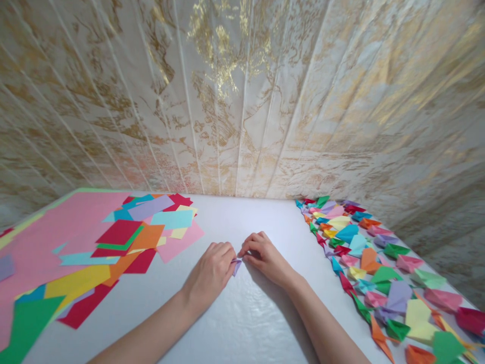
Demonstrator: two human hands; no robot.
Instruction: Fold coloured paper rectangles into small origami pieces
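Observation:
A small folded piece of purple paper (237,267) is held just above or on the white table, near the middle of the view. My left hand (215,267) pinches it from the left, with the fingers curled and partly hiding it. From the right, my right hand (265,257) meets the same piece, its thumb and index fingertip close together at the paper's edge. Most of the paper's shape is covered by the fingers.
Loose coloured paper sheets (147,237) lie overlapping on the left, beside a large pink sheet (83,217). Rows of folded paper pieces (348,233) in many colours cover the right of the white table (242,217). A gold-patterned curtain (227,126) hangs behind.

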